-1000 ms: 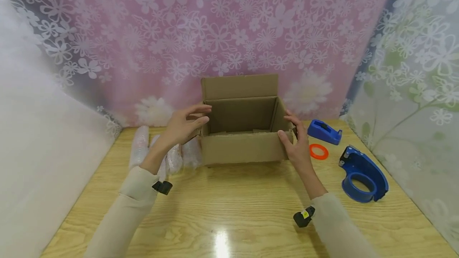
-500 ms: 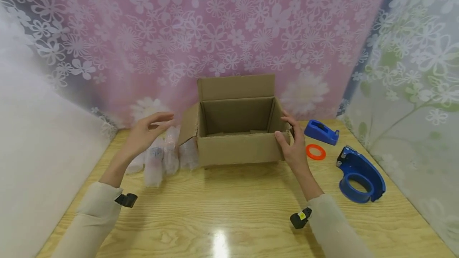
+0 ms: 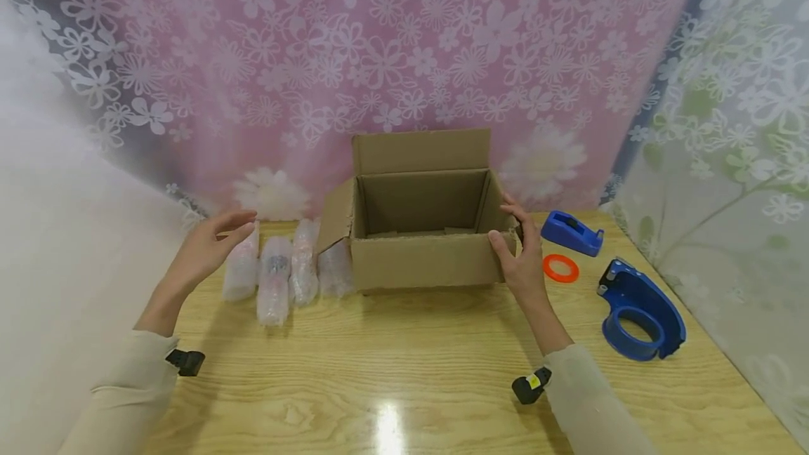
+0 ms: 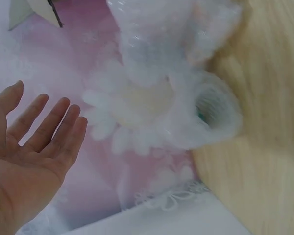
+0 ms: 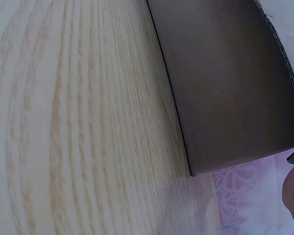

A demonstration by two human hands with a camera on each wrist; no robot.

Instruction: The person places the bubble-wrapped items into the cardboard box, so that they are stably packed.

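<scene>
Tabletop (image 3: pixel 303 378): right hand (image 3: pixel 522 248) seemingly grips box (image 3: pixel 423 262).

A pink floral backdrop (image 3: pixel 404 41) rises behind a wood-grain table (image 3: pixel 303 371) with bright glare (image 3: pixel 388 427).

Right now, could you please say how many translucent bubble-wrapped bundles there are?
4, left of the brown cardboard box: the outermost bundle, second bundle, third bundle, and fourth bundle, partly hidden by the box's flap; others may be concealed.
</scene>
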